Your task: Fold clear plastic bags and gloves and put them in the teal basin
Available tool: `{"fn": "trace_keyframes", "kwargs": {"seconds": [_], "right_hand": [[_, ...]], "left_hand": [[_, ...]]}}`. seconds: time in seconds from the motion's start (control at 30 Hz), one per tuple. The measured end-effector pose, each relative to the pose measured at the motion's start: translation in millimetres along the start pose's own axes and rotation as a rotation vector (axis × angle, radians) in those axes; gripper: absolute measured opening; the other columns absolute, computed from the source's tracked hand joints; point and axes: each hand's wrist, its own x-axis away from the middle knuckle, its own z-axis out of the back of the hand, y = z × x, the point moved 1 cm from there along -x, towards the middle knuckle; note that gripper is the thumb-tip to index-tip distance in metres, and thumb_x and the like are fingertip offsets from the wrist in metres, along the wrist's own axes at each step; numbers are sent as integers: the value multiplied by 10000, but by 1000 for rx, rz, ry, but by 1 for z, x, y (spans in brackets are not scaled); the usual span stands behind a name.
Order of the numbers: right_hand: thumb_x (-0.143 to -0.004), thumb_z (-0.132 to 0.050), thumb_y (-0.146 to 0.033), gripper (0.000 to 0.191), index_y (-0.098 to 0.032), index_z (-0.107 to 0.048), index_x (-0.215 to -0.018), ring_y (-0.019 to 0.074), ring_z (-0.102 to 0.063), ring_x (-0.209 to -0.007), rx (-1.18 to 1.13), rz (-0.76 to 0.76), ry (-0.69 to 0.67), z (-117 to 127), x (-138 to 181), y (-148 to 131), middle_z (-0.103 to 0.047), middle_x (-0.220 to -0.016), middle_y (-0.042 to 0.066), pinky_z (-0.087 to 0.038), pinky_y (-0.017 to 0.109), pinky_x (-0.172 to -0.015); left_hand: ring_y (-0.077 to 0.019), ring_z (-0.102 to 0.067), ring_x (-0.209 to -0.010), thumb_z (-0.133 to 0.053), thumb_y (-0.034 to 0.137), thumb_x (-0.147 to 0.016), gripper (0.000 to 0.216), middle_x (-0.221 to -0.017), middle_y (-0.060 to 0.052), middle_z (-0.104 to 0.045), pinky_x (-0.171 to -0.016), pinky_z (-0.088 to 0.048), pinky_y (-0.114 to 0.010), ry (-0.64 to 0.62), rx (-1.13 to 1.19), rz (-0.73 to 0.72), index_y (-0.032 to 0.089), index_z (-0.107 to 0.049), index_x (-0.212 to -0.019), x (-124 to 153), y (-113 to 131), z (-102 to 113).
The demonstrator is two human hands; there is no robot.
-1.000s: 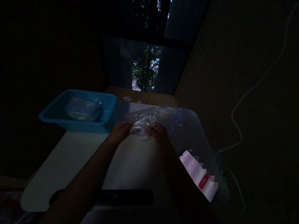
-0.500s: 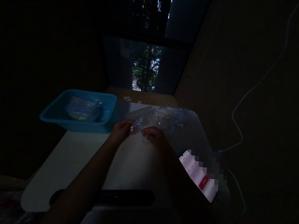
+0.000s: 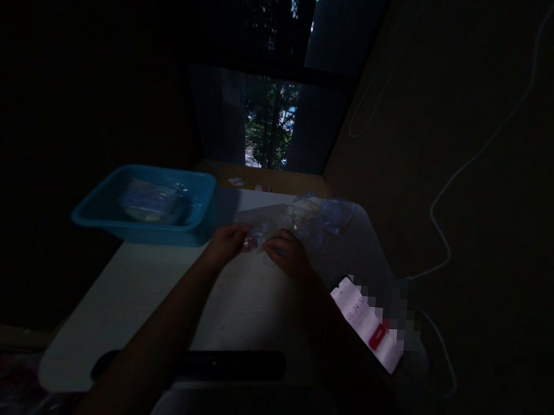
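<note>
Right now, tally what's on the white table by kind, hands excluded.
Blue bin: 1
Clear plastic bags: 1 loose pile, count unclear; more in the bin
Lit phone: 1
Dark bar: 1
Total: 4 kinds

Lit phone screen [image 3: 366, 326] lying at the right edge of the surface [image 3: 155, 287], showing a timer reading beginning "00:24", remaining digits being blurred out, red button below carrying no legible label, no other text being readable.

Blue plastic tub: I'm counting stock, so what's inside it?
The blue plastic tub holds a crinkled clear plastic packet with something pale in it. Darkness and its walls hide anything underneath.
</note>
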Motion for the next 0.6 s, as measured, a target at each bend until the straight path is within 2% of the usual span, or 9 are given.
{"fn": "trace_keyframes", "kwargs": {"seconds": [0.13,0.33,0.47,0.6], "right_hand": [[-761,-555,-211,102,-193,-624,-688,142,-533,-755,11,4,84,0,-1,2,-587,-741,33,-417,272,-741],[-749,-570,-215,108,-193,-604,-649,139,-541,-716,17,5,210,-2,-3,9,-607,-699,29,-429,276,-706],[-747,-559,-214,116,-190,-607,-644,139,-554,-675,41,-8,248,-3,-3,11,-624,-667,31,-429,271,-669],[-749,-538,-231,143,-179,-609,-637,129,-555,-618,87,-83,292,-3,-3,12,-628,-636,29,-417,257,-641]], "left_hand": [[-89,-462,-458,-635,432,-598,301,-528,15,-562,-457,-343,-201,-23,-131,-54,143,-635,-681,-2,-3,2],[-58,-373,-416,-615,363,-587,230,-464,51,-471,-415,-271,-178,-116,-217,-44,145,-544,-577,4,2,1],[-60,-397,-451,-610,315,-554,196,-502,47,-492,-425,-285,-172,-163,-246,-49,139,-532,-592,8,8,-2],[-58,-392,-438,-617,298,-524,194,-472,56,-475,-414,-276,-170,-195,-221,-27,147,-502,-563,8,7,-3]]}}
